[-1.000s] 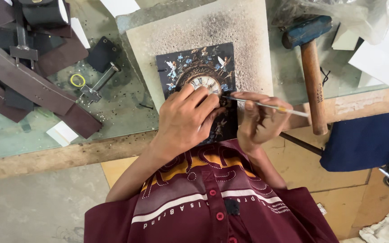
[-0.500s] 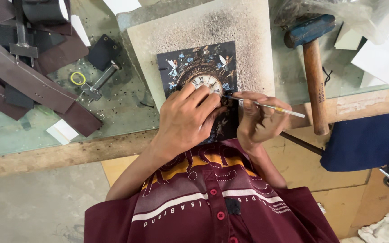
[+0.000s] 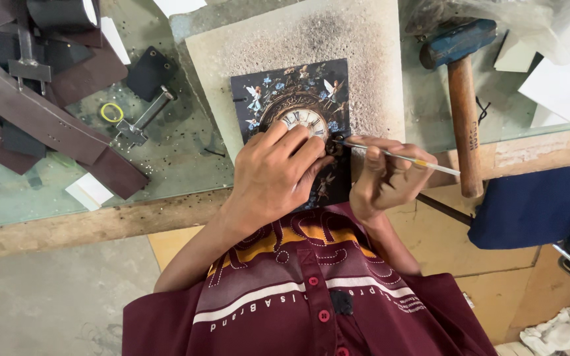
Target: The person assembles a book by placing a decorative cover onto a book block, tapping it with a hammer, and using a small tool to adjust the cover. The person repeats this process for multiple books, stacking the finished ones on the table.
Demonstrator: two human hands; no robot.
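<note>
A maroon buttoned shirt (image 3: 311,296) fills the near edge, seen from above. Just beyond it, two bare hands are held over a dark decorated panel (image 3: 291,99) painted with a clock face and small winged figures. The left hand (image 3: 275,175) is laid flat on the panel's near half, its fingers (image 3: 291,142) spread and pressed down beside the clock face. The right hand (image 3: 384,178) is closed around a thin brush (image 3: 397,157), gripped like a pen, with the tip brought to the panel just right of the left fingertips. The panel is rested on a grey speckled slab (image 3: 364,53) on a glass-topped counter (image 3: 186,151). To the right, a hammer (image 3: 460,99) with a blue head and wooden handle is lain. Farther left, dark leather strips (image 3: 41,118), a yellow ring (image 3: 110,112) and a small metal tool (image 3: 143,122) are scattered.
</note>
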